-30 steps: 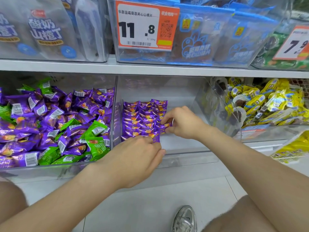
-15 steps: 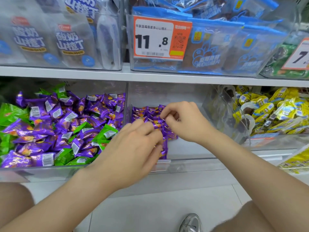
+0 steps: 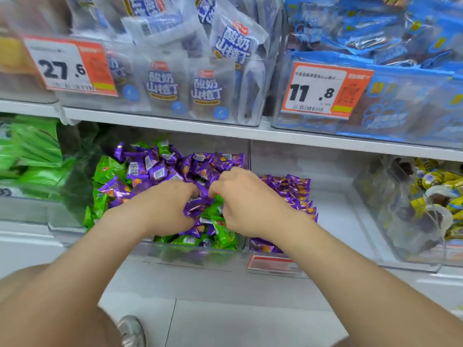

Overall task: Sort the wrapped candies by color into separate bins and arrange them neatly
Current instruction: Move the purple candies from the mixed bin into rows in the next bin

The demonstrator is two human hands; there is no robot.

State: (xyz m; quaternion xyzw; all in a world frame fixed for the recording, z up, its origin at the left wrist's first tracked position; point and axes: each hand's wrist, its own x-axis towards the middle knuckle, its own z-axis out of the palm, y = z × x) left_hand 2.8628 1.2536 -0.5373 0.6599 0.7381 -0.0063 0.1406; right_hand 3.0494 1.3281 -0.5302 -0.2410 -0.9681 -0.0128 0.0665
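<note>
Your left hand point(image 3: 165, 206) and right hand point(image 3: 240, 201) were sunk knuckles-up in the mixed bin point(image 3: 195, 249), almost touching. The danger lay there: with both hands raking the same heap, a green candy could ride along unseen inside a fistful of purple and land among the sorted ones. A loose grab could also spill wrappers over the low front rim onto the floor. Both hands had their fingers curled tight, not spread, and closed on purple candies point(image 3: 198, 206) bunched between them. The fingertips were buried, so I cannot tell how many pieces each hand held. Around them the bin held purple mixed with green candies point(image 3: 223, 234), so the sorting looked far from finished. Just to the right, the middle bin point(image 3: 338, 221) held the purple rows point(image 3: 298, 194) laid flat against its left wall. A careless drop there would have knocked those lines crooked. Further left sat a bin of green packets point(image 3: 32, 151), and far right one of yellow sweets point(image 3: 431, 181).
</note>
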